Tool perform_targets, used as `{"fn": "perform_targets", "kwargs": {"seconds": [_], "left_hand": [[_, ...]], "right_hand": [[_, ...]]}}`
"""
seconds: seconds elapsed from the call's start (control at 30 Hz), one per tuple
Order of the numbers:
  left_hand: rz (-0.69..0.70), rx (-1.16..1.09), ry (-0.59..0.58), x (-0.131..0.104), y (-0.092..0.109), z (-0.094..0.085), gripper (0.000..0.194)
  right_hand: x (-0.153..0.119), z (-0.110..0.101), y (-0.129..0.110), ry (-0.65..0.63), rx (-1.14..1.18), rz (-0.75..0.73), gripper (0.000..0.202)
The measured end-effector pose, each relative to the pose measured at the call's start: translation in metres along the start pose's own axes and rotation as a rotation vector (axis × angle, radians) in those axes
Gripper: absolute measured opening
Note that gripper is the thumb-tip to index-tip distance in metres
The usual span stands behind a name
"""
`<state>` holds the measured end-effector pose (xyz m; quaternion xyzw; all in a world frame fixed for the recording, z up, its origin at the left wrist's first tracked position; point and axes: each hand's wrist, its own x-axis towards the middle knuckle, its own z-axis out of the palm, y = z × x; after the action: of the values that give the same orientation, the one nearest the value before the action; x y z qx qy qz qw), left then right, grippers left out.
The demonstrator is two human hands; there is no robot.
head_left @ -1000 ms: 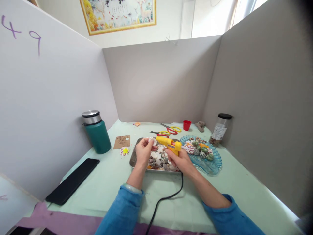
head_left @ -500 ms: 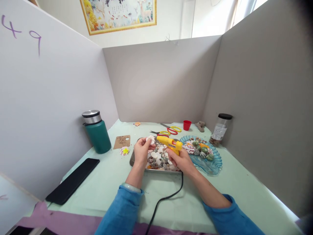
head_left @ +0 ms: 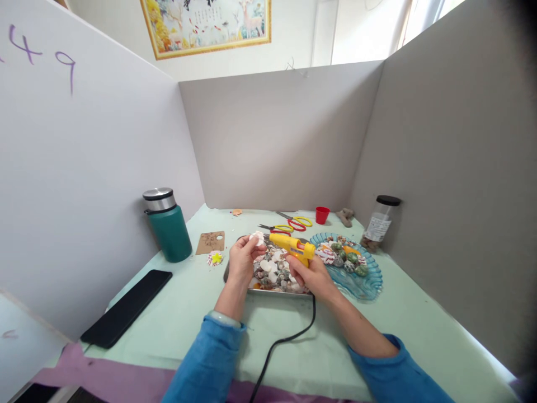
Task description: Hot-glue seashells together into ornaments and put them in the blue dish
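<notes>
Between the thumb and fingers of my left hand (head_left: pixel 242 260) is a small white shell piece (head_left: pixel 258 238). My right hand (head_left: pixel 312 275) grips a yellow hot glue gun (head_left: pixel 292 246) by its handle, the nozzle pointing left at the white piece. Whether the tip touches it I cannot tell. Below both hands lies a metal tray (head_left: pixel 279 292) full of mixed shells (head_left: pixel 272 267); my left hand hides part of its left side. A black cord (head_left: pixel 280 340) runs from under my right hand to the table's front edge.
A blue scalloped plate (head_left: pixel 363 289) with shells stands right of the tray. Behind are two pairs of scissors (head_left: pixel 289 225) and a red cup (head_left: pixel 322 215). A green bottle (head_left: pixel 170 232), brown card (head_left: pixel 210 243), flower-like piece (head_left: pixel 215 258) and black slab (head_left: pixel 128 308) lie left; a jar (head_left: pixel 380 224) stands right.
Both hands keep their hold, the glue gun nozzle still close to the white piece. The left fingers have shifted slightly around it. The whole view has moved a little.
</notes>
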<state>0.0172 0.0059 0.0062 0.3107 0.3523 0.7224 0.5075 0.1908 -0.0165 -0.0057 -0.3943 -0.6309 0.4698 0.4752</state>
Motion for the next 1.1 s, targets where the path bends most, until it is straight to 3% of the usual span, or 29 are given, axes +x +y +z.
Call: {"fn": "perform_targets", "kwargs": {"seconds": [1.1], "left_hand": [[-0.043,-0.012,-0.068,-0.0016,0.0017,-0.0005,0.035]], "right_hand": [[-0.0011,0.0002,-0.0027,-0.004,0.012,0.001,0.045]]}}
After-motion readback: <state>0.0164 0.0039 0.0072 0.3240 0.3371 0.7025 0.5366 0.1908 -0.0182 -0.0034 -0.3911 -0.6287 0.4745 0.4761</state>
